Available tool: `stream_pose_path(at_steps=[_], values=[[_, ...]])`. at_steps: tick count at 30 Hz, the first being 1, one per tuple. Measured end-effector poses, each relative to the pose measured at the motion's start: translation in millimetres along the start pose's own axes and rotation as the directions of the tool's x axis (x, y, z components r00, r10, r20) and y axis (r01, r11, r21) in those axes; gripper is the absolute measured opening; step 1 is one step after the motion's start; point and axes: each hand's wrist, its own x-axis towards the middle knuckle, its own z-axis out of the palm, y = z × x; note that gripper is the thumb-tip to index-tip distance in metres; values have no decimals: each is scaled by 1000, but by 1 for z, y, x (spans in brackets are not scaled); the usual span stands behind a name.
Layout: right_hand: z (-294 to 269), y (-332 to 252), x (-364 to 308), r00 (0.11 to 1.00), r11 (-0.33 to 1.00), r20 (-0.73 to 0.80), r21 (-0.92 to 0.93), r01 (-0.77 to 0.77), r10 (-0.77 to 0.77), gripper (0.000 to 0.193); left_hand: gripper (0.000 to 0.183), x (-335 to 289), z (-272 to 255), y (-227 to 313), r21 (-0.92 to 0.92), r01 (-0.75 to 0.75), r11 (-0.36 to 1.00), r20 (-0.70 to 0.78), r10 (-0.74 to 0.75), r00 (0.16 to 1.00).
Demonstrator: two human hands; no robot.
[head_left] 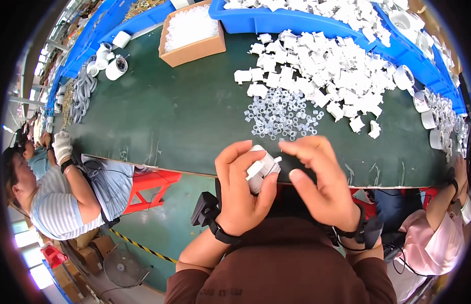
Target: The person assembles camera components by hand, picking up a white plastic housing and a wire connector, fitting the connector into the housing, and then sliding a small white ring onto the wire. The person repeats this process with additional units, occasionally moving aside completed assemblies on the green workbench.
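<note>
My left hand [244, 195] is closed around a white plastic part [266, 164] with a small peg on its right side, held just over the table's near edge. My right hand [324, 190] is close beside it, thumb and forefinger apart. Whether a tiny piece sits at the right forefinger's tip cannot be made out. Just beyond both hands lies a spread of small clear plastic rings [281, 114]. Behind the rings is a large heap of white plastic parts [327, 66].
The green table [164, 106] holds a cardboard box [195, 50] of translucent pieces. Blue bins [291, 23] line the far side. Grey coiled pieces [82, 91] and white cylindrical parts [116, 68] lie at left. A co-worker [68, 197] sits left, another person [428, 233] right.
</note>
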Motion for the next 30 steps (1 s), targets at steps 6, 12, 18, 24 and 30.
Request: stream_pose_path(at_steps=[6, 12, 18, 24, 30], values=[[1, -5, 13, 991, 842, 114, 525, -125, 76, 23, 36, 8, 6, 4, 10, -88, 996, 9, 88, 996], [10, -1, 5, 992, 939, -126, 342, 26, 18, 19, 23, 20, 5, 1, -24, -74, 997, 17, 75, 997], [22, 12, -2, 968, 982, -252, 179, 57, -11, 15, 19, 18, 12, 11, -150, 53, 987, 47, -46, 998], [16, 12, -11, 965, 914, -186, 395, -97, 183, 12, 17, 25, 13, 14, -165, -9, 986, 111, 27, 993], [-28, 14, -20, 978, 998, -203, -57, 42, -52, 29, 10, 24, 6, 18, -111, 91, 990, 99, -80, 992]])
